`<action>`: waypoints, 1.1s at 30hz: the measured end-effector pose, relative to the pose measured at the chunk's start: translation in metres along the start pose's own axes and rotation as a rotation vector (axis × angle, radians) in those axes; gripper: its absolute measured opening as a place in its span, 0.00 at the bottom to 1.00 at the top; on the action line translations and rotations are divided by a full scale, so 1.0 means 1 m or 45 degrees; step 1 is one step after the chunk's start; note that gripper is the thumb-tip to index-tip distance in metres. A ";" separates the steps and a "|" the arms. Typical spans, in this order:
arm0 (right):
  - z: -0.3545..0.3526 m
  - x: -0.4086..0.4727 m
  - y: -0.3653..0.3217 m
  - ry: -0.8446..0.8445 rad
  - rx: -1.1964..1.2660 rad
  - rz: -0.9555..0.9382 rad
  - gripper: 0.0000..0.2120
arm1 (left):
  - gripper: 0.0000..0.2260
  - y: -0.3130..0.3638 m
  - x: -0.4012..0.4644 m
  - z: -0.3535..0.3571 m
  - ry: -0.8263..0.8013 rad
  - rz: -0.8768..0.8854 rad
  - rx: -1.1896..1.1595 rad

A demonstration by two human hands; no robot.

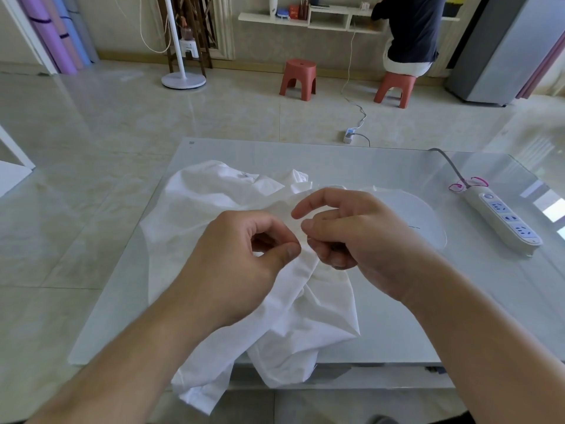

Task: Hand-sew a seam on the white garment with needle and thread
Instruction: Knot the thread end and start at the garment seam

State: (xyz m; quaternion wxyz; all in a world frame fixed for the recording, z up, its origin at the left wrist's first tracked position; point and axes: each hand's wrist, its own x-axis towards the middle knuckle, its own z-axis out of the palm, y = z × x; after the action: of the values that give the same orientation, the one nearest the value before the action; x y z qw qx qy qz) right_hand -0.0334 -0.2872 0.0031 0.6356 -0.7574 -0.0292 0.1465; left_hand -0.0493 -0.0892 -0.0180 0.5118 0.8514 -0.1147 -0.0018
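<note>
Near the front edge of the glass table (214, 154), the white garment (214, 203) is spread in a crumpled heap, with 1 part hanging over that edge. A raised fold is pinched by the left hand (244, 255) between thumb and forefinger. Just beside it, the right hand (351, 237) is curled, its fingertips pinched together, possibly on a needle too small to tell. A white power strip (504, 218) is seen near the right edge; no writing can be read.

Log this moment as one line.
left hand: pinches white garment fold | right hand: pinching at fold, needle not discernible | garment on table
</note>
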 end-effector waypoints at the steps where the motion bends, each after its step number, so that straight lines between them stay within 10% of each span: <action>1: -0.002 0.000 0.000 0.013 0.019 -0.001 0.07 | 0.06 -0.001 0.001 -0.001 0.006 -0.022 0.016; 33: 0.001 -0.001 -0.002 0.007 0.003 0.056 0.07 | 0.06 0.002 -0.003 0.002 -0.059 0.002 -0.061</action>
State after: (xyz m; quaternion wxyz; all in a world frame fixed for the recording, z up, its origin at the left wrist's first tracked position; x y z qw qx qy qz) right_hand -0.0340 -0.2862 0.0046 0.6331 -0.7576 -0.0106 0.1581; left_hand -0.0527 -0.0917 -0.0176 0.5294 0.8385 -0.1270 -0.0239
